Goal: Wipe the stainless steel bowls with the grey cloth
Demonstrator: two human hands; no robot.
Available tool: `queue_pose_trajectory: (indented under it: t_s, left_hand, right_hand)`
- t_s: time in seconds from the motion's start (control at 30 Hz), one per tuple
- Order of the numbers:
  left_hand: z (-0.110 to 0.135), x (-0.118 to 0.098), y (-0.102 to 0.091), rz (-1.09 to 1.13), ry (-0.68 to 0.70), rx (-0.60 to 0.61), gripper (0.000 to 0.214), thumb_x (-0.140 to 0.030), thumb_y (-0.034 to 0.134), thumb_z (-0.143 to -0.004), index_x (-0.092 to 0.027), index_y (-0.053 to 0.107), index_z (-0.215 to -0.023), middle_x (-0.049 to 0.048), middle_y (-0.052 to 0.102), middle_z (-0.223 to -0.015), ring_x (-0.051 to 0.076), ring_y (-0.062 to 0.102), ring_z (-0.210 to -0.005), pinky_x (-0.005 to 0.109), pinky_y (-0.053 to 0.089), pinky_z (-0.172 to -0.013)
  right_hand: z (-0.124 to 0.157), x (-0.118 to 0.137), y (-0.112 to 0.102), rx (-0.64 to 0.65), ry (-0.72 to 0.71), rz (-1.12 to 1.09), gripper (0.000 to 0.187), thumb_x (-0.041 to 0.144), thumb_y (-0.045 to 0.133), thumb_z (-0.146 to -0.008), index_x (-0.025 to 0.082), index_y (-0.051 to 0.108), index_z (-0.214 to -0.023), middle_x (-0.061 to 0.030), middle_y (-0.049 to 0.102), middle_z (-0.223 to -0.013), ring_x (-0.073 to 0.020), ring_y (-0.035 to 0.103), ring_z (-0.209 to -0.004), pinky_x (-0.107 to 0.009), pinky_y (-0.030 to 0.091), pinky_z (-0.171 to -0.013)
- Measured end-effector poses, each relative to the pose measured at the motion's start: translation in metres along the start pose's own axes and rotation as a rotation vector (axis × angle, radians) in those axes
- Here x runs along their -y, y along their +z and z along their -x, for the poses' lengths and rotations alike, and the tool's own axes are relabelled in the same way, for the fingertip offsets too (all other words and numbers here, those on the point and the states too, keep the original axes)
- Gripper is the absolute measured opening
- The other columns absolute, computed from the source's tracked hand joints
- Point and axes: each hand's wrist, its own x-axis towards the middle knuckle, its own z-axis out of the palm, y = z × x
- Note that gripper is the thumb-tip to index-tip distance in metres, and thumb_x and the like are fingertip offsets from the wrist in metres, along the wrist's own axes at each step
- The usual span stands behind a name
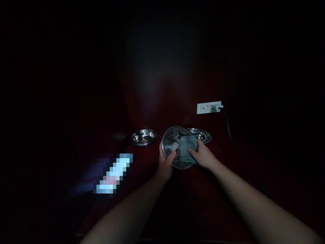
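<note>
My left hand (165, 166) grips the left rim of a shiny steel plate (170, 139), thumb inside it, holding it tilted toward me above a dark red table (223, 159). My right hand (203, 155) presses a grey-green cloth (187, 149) against the inside of the plate, fingers closed on the cloth. Everything around is very dark.
A steel bowl (143, 136) sits on the table to the left. More steel dishes (201, 134) lie stacked behind the held plate. A white wall socket (208, 107) with a plug and dark cable is at the back right. A glowing blurred screen (113, 173) lies at left.
</note>
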Motion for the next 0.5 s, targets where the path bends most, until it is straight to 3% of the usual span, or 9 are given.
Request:
queue_pose_trajectory:
  t_s: [0.17,0.5]
  left_hand:
    - [0.0,-0.002,-0.003,-0.051,-0.036,0.042,0.067,-0.029,0.063,-0.074,-0.024,0.036,-0.135,0.0083,0.056,-0.124,0.024,0.053,-0.114,0.039,0.039,-0.098]
    - [0.006,0.001,-0.008,-0.086,-0.092,0.114,0.068,-0.03,0.06,-0.075,-0.024,0.031,-0.137,0.0081,0.059,-0.119,0.026,0.053,-0.113,0.041,0.038,-0.098]
  right_hand:
    - [0.004,-0.015,0.015,-0.023,0.019,-0.209,0.043,0.026,0.052,-0.077,0.017,0.041,-0.118,-0.0104,0.059,-0.112,-0.0207,0.059,-0.101,-0.036,0.044,-0.091]
    - [0.008,-0.017,0.011,-0.036,0.025,-0.071,0.047,0.029,0.06,-0.072,0.016,0.039,-0.111,-0.0134,0.061,-0.105,-0.0248,0.061,-0.098,-0.039,0.045,-0.088]
